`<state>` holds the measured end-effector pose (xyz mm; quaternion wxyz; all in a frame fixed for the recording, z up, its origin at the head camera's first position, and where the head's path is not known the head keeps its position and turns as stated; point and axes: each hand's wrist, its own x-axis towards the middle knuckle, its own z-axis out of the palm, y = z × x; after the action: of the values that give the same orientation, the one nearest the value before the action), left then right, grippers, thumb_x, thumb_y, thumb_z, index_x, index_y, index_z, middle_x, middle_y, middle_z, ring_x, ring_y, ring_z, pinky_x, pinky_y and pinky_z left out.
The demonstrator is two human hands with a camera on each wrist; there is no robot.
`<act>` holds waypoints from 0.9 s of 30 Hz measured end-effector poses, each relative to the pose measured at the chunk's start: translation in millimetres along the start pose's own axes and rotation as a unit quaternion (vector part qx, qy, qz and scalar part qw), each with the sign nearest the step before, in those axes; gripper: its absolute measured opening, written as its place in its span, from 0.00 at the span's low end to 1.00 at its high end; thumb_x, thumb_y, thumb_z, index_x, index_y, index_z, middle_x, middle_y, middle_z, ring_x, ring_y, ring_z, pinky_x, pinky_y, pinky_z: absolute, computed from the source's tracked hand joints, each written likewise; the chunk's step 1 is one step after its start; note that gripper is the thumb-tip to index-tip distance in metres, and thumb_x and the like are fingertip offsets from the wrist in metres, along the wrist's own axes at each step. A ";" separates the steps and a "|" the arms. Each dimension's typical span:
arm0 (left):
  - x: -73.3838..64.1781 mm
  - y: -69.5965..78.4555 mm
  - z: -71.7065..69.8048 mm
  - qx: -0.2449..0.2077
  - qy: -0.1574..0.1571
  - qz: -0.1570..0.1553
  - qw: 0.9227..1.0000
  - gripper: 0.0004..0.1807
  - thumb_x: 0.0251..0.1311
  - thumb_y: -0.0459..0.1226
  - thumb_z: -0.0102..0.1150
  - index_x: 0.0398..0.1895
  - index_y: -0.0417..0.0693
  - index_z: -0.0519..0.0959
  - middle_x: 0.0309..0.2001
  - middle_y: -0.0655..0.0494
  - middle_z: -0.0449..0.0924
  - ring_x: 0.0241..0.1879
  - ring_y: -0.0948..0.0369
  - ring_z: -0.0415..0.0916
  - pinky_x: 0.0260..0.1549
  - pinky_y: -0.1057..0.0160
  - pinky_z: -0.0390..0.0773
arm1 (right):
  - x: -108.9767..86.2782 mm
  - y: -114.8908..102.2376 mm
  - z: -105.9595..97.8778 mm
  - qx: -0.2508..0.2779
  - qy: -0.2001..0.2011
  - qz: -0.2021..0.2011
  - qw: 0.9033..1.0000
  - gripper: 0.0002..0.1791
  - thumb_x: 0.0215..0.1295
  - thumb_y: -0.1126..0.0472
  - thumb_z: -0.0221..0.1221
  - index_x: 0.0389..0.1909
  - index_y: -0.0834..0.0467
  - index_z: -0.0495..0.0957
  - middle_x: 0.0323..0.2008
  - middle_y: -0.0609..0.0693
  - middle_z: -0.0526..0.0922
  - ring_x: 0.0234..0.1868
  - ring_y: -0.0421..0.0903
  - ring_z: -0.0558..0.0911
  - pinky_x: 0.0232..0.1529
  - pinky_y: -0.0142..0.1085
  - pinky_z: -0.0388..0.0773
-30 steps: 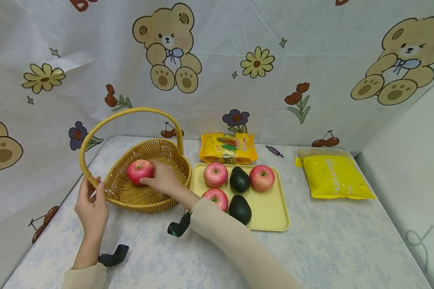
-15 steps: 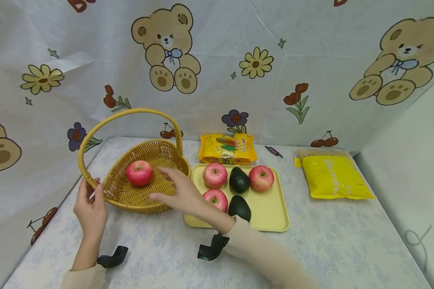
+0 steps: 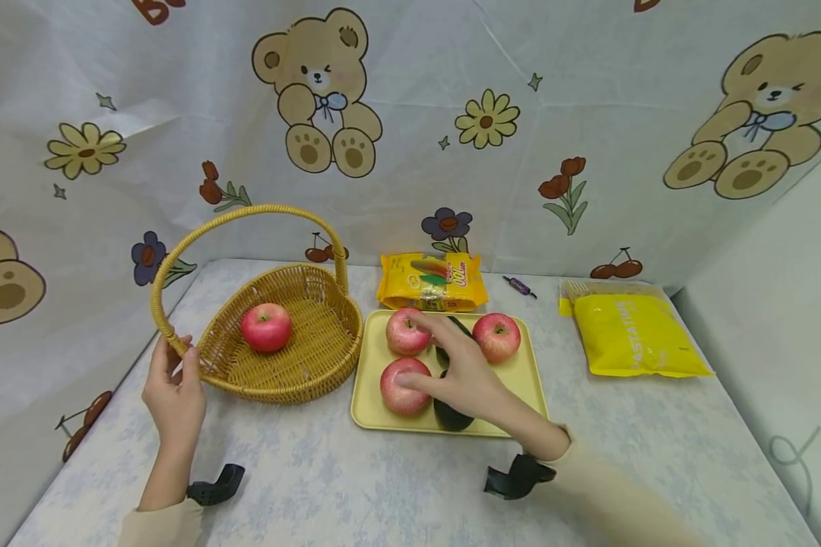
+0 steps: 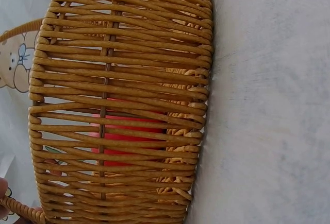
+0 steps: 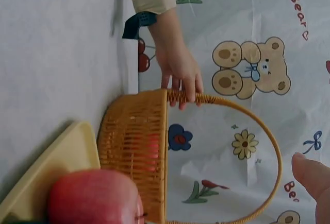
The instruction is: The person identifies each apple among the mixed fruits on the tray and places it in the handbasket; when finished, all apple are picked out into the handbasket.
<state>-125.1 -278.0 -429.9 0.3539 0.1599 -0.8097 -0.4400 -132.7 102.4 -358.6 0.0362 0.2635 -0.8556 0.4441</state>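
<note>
Two avocados [image 3: 451, 414] on the yellow tray [image 3: 527, 380] are mostly hidden behind the right hand [image 3: 461, 372], so only dark slivers of them show. The right forearm is blurred toward the lower edge of the head view, and the right wrist view shows only one fingertip [image 5: 312, 175] at its edge. The left wrist view is filled by wicker, with the red of an apple glimpsed through the weave.

The right hand hovers over the tray with fingers spread and relaxed, holding nothing. Its fingertips lie at the near apple [image 3: 402, 385] and the far-left apple [image 3: 407, 332]; whether they touch cannot be told. A third apple [image 3: 496, 336] sits at the tray's far right.

The left hand [image 3: 174, 387] grips the base of the basket handle [image 3: 236, 216] with curled fingers. The wicker basket [image 3: 315, 365] stands just left of the tray, nearly touching it, with one red apple [image 3: 266, 327] inside towards the left. Bare tabletop [image 3: 657, 456] lies open in front and to the right of the tray.

The apples are red-pink, speckled, stems up. Behind the tray lie an orange snack packet [image 3: 431, 281] and a small wrapped sweet [image 3: 518, 286]; a yellow bag [image 3: 629, 334] lies well to the right.
</note>
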 end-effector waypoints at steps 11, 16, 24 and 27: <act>2.0 1.4 0.7 -0.012 0.001 0.001 1.000 0.23 0.73 0.39 0.48 0.69 0.61 0.68 0.55 0.48 0.78 0.53 0.72 0.73 0.49 0.78 0.73 | -20.0 45.9 -66.1 -0.023 0.101 0.049 0.993 0.46 0.51 0.61 0.74 0.71 0.58 0.63 0.68 0.58 0.67 0.66 0.58 0.69 0.63 0.58 0.67; 1.8 2.9 0.5 -0.014 0.002 0.002 1.000 0.23 0.73 0.38 0.48 0.69 0.61 0.68 0.54 0.50 0.78 0.52 0.74 0.73 0.48 0.79 0.72 | -20.1 62.0 -82.4 -0.008 0.148 0.068 0.987 0.46 0.52 0.65 0.72 0.72 0.58 0.61 0.70 0.59 0.64 0.68 0.60 0.66 0.66 0.58 0.63; 0.9 2.7 0.2 -0.011 0.000 -0.001 1.000 0.24 0.73 0.38 0.48 0.70 0.62 0.67 0.55 0.49 0.78 0.53 0.74 0.72 0.48 0.79 0.72 | -21.9 87.3 -88.9 0.017 0.170 0.115 0.978 0.47 0.55 0.60 0.71 0.74 0.57 0.57 0.71 0.58 0.62 0.69 0.61 0.64 0.67 0.58 0.62; 0.0 2.1 -0.3 -0.014 0.000 -0.002 1.000 0.24 0.73 0.38 0.48 0.70 0.63 0.67 0.55 0.49 0.78 0.53 0.74 0.72 0.47 0.80 0.71 | -22.8 96.7 -88.1 0.022 0.169 0.129 0.977 0.48 0.55 0.59 0.72 0.74 0.56 0.57 0.72 0.58 0.62 0.69 0.61 0.65 0.67 0.58 0.62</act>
<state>-124.8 -277.0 -428.0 0.3555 0.1565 -0.8033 -0.4514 -175.0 225.6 -383.9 0.1167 0.0724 -0.8539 0.5019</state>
